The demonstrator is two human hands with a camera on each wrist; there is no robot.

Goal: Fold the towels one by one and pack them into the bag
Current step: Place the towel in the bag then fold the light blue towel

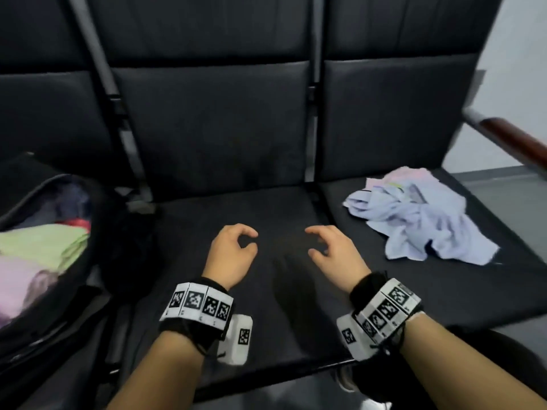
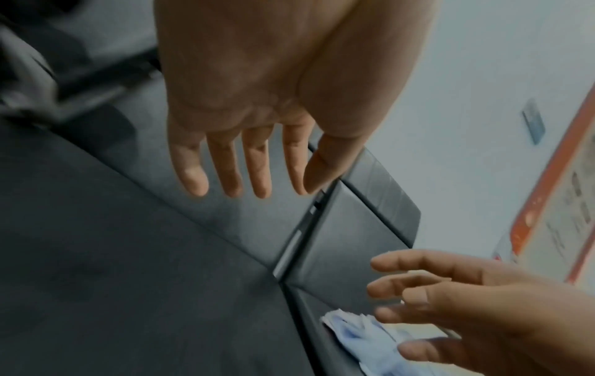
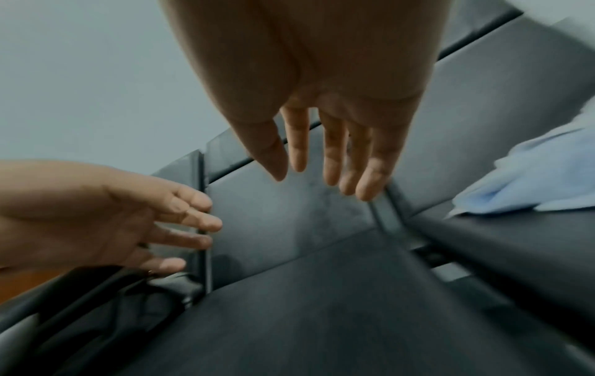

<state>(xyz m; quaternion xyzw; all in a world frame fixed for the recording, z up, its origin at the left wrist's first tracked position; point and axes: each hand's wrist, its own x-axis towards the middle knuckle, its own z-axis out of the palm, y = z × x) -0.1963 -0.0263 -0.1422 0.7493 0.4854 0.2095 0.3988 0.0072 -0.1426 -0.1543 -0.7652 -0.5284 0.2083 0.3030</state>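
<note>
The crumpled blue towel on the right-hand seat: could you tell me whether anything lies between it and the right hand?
Nothing visible does. The right hand hovers empty over the middle seat, and only bare black seat surface separates it from the blue towel. The left hand is on the far side, away from that path.

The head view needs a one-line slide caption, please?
Both empty hands, left and right, hover over the seat between packed bag and unfolded towels.
</note>
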